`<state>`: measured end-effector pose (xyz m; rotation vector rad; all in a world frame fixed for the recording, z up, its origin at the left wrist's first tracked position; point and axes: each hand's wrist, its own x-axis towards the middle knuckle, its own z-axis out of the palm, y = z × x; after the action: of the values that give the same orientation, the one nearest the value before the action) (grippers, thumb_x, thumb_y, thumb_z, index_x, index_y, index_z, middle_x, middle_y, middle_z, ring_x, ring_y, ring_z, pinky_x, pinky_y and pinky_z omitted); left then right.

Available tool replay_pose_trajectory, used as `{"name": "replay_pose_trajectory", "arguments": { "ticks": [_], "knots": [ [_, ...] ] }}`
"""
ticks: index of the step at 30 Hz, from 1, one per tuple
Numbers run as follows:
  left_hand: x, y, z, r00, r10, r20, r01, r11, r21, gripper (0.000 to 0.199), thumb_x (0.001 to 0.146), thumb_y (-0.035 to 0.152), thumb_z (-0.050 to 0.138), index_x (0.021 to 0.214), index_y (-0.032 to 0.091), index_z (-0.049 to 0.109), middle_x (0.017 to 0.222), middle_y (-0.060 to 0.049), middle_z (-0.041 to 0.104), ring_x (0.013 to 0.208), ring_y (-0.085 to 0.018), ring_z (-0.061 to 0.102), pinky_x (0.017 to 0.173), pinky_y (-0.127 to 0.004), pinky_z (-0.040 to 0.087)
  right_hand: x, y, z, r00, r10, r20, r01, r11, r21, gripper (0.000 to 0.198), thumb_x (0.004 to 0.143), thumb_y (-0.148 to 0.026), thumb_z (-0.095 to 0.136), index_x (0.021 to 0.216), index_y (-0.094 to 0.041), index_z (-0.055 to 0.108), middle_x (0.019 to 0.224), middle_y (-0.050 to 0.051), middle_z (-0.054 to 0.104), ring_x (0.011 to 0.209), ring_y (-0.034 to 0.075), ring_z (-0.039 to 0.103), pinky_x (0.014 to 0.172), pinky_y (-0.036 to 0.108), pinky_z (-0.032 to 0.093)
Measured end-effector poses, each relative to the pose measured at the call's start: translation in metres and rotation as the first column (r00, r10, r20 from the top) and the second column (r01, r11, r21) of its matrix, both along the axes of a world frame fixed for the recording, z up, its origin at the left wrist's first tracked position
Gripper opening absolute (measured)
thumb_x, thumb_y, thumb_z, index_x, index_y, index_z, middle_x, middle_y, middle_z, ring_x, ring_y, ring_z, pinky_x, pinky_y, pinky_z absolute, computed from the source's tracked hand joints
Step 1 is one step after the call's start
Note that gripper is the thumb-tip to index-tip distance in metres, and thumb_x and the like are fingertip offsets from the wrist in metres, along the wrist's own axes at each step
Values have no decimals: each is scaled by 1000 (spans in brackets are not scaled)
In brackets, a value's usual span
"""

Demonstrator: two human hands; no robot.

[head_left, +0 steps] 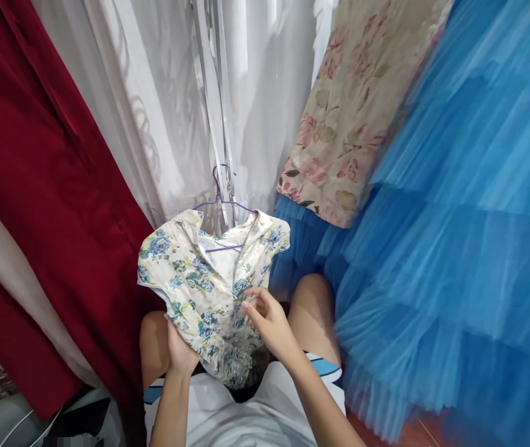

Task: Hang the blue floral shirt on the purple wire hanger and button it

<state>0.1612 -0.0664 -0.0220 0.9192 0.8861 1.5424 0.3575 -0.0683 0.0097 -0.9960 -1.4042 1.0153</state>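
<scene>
A white sleeveless blouse [185, 279] with blue and yellow-green flowers hangs on a thin purple hanger [219, 197] between my knees. Its collar stands open in a V, and its lower part is bunched towards my lap. My left hand [182, 349] holds the blouse by its left side near the waist, with most of its fingers hidden behind the cloth. Over the front edge below the neckline is my right hand [269, 320], its thumb and forefinger apart and the other fingers curled. I cannot tell whether its fingertips touch the cloth.
White sheer curtains [265, 93] and a narrow metal pole [216, 93] stand behind the hanger. Red cloth [60, 186] hangs at left. On the right are a beige floral garment [344, 118] and a layered blue tulle skirt [437, 248]. A black object [81, 417] and white cables lie lower left.
</scene>
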Motion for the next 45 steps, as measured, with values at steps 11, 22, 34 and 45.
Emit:
{"name": "replay_pose_trajectory", "arguments": {
  "ticks": [11, 22, 34, 45],
  "knots": [
    [6, 6, -14, 992, 101, 75, -95, 993, -70, 60, 70, 26, 82, 125, 28, 61, 128, -5, 66, 130, -25, 53, 112, -39, 39, -21, 20, -7, 981, -34, 193, 15, 995, 99, 23, 86, -38, 59, 72, -20, 55, 59, -2, 55, 55, 14, 50, 54, 25, 36],
    [13, 4, -13, 999, 51, 0, -51, 997, -59, 63, 66, 31, 84, 124, 25, 60, 122, -9, 68, 124, -28, 57, 107, -42, 43, -24, 20, -8, 988, -72, 135, 61, 995, 84, 24, 88, -37, 55, 71, -20, 53, 59, -2, 52, 54, 14, 47, 54, 25, 36],
    [44, 3, 16, 607, 470, -640, -46, 825, 563, 20, 87, 31, 64, 105, 31, 72, 99, -8, 66, 102, -27, 60, 99, -41, 40, -20, 7, 2, 999, -44, 28, 41, 996, 80, 20, 82, -27, 57, 65, -19, 49, 55, -4, 46, 52, 11, 40, 50, 23, 30],
    [50, 15, 45, 605, 475, -639, 125, 736, 666, 10, 86, 25, 66, 84, 28, 75, 76, -3, 71, 73, -21, 61, 80, -36, 42, -12, 21, -12, 994, -94, 60, 81, 977, 197, 13, 81, -30, 61, 77, -20, 54, 75, 1, 59, 73, 17, 54, 70, 28, 43]
  ]
}}
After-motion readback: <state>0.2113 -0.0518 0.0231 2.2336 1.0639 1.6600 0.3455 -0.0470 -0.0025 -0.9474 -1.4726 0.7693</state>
